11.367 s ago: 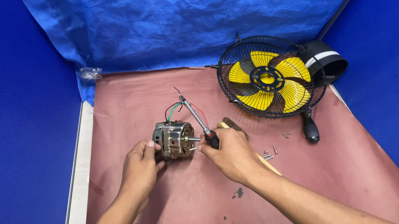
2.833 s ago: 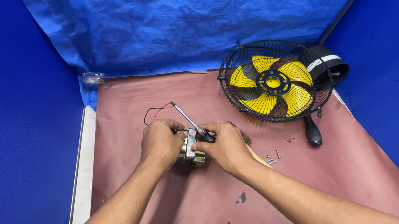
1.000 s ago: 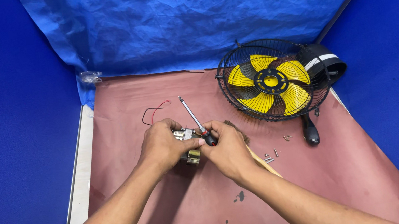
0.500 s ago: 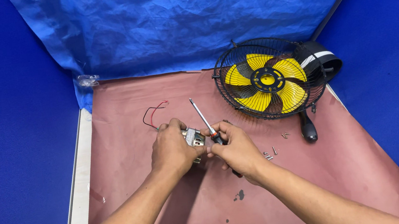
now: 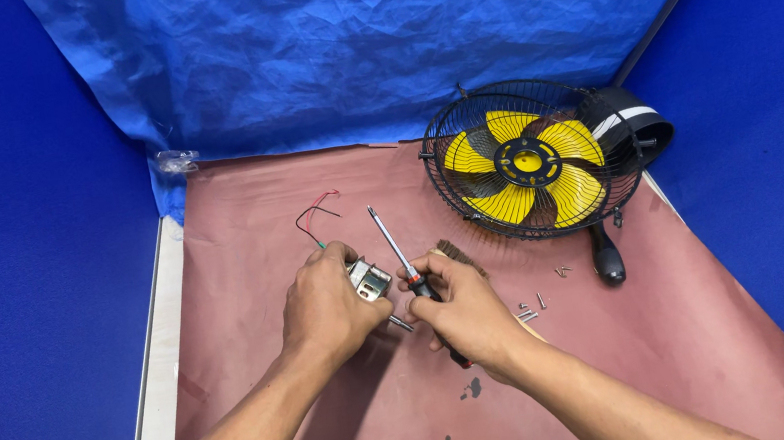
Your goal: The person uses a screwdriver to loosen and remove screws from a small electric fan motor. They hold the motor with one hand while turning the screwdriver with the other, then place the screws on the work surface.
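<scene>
Motor (image 5: 369, 279) and screwdriver (image 5: 401, 254) in fingers (image 5: 341, 257)

There is only one view, from a camera on the person's head. It looks forward and steeply down at the reddish-brown surface (image 5: 340, 439), from near its front edge. Both forearms enter from the bottom of the frame, and the left hand (image 5: 322, 305) and right hand (image 5: 464, 306) are close to the lens, near the middle. The far edge meets a blue tarp (image 5: 369, 41); the fan (image 5: 530, 159) stands toward the far right corner.
</scene>
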